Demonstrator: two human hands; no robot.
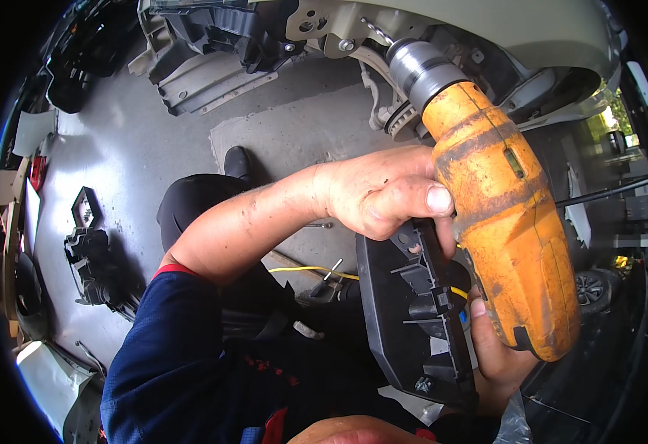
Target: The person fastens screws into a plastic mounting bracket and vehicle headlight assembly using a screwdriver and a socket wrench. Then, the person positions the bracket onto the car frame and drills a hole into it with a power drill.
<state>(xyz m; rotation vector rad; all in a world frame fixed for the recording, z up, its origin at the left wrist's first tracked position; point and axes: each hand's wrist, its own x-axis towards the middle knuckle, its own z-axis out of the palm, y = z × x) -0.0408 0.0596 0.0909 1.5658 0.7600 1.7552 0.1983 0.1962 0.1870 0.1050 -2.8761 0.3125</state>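
A worn orange power drill [505, 214] slants across the right half of the view, its chuck [424, 70] and twist bit [378, 31] pointing up at a metal bracket [331, 29] on the car. My right hand [503, 362] is closed under the drill's rear, around its grip, which is mostly hidden. Beside the drill body, my left hand [387, 192] is closed on the top end of a black ribbed plastic part [409, 318], thumb near the drill's side. Whether that thumb touches the drill, I cannot tell.
A car's pale fender [509, 29] and a brake disc [404, 122] are ahead. A yellow cord [309, 269] runs below my left forearm. On the grey floor [139, 140] at left lies a black car part [91, 263]. Panels [54, 377] stand along the left edge.
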